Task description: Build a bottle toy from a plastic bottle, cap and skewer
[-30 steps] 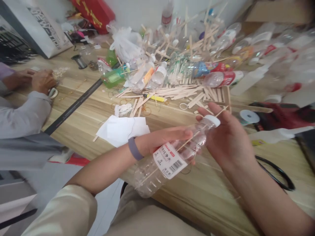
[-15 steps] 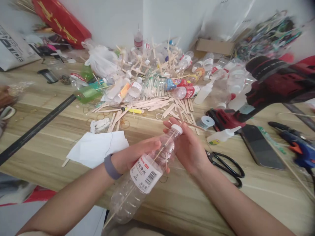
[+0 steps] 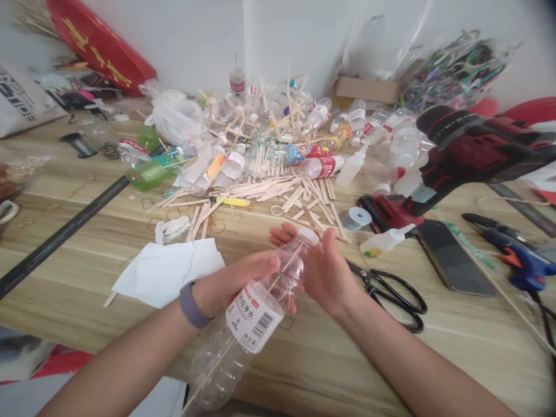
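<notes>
A clear plastic water bottle [image 3: 256, 315] with a white label lies slantwise in front of me, its neck pointing away to the right. My left hand [image 3: 247, 275] is closed around its upper body, thumb on top. Through the bottle runs a thin wooden stick [image 3: 226, 350] that comes out at the base. Beside the white cap [image 3: 307, 236], my right hand [image 3: 332, 275] is open, palm toward the bottle neck and fingers spread behind it. Whether those fingers touch the bottle is hidden. Black-handled scissors [image 3: 397, 295] lie just right of my right wrist.
Flat wooden sticks [image 3: 269, 190] and plastic bottles [image 3: 321, 167] are heaped at the back. On the right are a red-black power drill [image 3: 482, 145], a phone [image 3: 454, 258], a glue bottle [image 3: 384, 241] and a blue glue gun [image 3: 516, 255]. White paper [image 3: 167, 272] lies left; another person's hand [image 3: 6, 182] shows at the edge.
The camera view has shifted slightly. My left hand still holds the bottle, and my right hand's thumb now stands a little farther from the cap.
</notes>
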`<state>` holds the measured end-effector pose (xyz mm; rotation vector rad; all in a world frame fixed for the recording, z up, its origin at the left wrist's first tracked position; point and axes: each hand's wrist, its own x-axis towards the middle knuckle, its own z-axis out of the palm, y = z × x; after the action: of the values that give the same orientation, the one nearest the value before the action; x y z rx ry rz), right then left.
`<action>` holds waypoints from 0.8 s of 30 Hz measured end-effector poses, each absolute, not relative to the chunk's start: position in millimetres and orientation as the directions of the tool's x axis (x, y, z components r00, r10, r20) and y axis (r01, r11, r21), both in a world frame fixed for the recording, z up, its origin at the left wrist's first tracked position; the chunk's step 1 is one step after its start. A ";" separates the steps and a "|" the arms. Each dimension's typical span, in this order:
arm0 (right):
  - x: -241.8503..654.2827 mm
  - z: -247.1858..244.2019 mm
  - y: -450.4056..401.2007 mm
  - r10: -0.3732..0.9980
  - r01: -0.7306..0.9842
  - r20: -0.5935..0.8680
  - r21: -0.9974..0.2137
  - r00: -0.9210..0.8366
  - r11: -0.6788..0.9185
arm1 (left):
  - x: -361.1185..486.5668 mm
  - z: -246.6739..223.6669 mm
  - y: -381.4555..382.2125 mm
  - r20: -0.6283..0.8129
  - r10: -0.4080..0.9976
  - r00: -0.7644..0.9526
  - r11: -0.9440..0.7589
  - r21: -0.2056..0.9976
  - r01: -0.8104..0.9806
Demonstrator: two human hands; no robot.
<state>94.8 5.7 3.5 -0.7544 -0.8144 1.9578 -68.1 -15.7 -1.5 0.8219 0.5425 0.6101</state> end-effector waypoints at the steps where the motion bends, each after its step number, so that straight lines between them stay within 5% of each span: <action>1: 94.5 4.1 5.5 0.876 -0.494 -0.174 -0.769 -0.450 -0.406 | -68.0 -1.2 -16.2 -0.209 0.680 0.702 0.533 0.799 -0.278; 8: 95.0 1.9 2.5 0.878 -0.387 -0.232 -0.829 -0.420 -0.404 | -67.6 3.0 -16.2 -0.238 0.718 0.654 0.499 0.831 -0.246; 15: 94.7 -3.4 4.2 0.858 -0.488 -0.142 -0.772 -0.493 -0.408 | -64.9 0.0 -18.7 -0.237 0.611 0.755 0.605 0.755 -0.252; 21: 90.8 -2.9 5.2 0.846 -0.424 -0.347 -0.749 -0.404 -0.510 | -63.3 2.5 -18.7 -0.325 0.679 0.658 0.500 0.861 -0.091; 24: 92.7 -1.6 4.5 0.858 -0.478 -0.287 -0.733 -0.426 -0.483 | -61.8 5.1 -20.4 -0.317 0.667 0.674 0.499 0.862 -0.088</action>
<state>92.7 4.5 -1.6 -0.8314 -0.7166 1.9914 -61.8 -20.4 5.1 0.9469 0.7027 0.5053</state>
